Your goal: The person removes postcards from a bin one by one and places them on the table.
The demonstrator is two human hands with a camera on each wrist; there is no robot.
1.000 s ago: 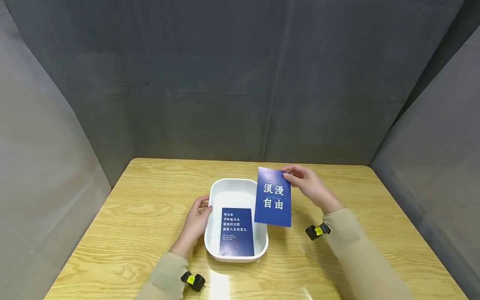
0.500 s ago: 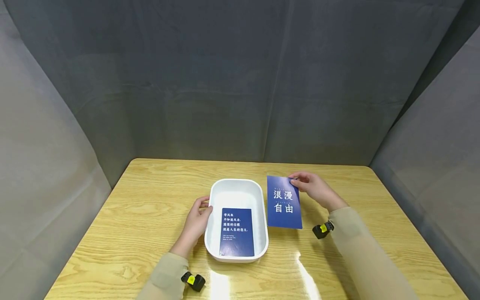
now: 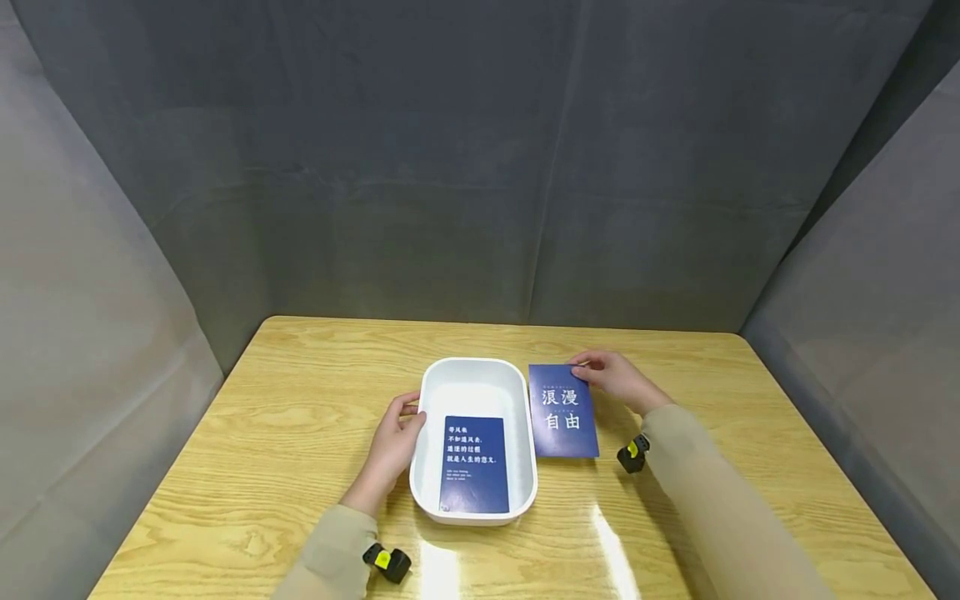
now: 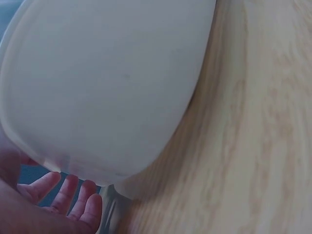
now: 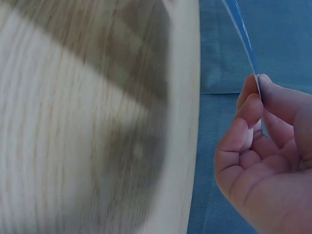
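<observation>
Two blue cards (image 3: 562, 410), one white tray (image 3: 431, 392), one wooden table (image 3: 285, 400), two hands (image 3: 390, 446).

Blue card (image 3: 562, 410) pinched by right hand (image 3: 611, 379): large white characters 浪漫 / 自由; small line above illegible. Blue card in white tray (image 3: 474, 463), beside left hand (image 3: 392, 446): four lines of white Chinese text, too small to read surely.
</observation>
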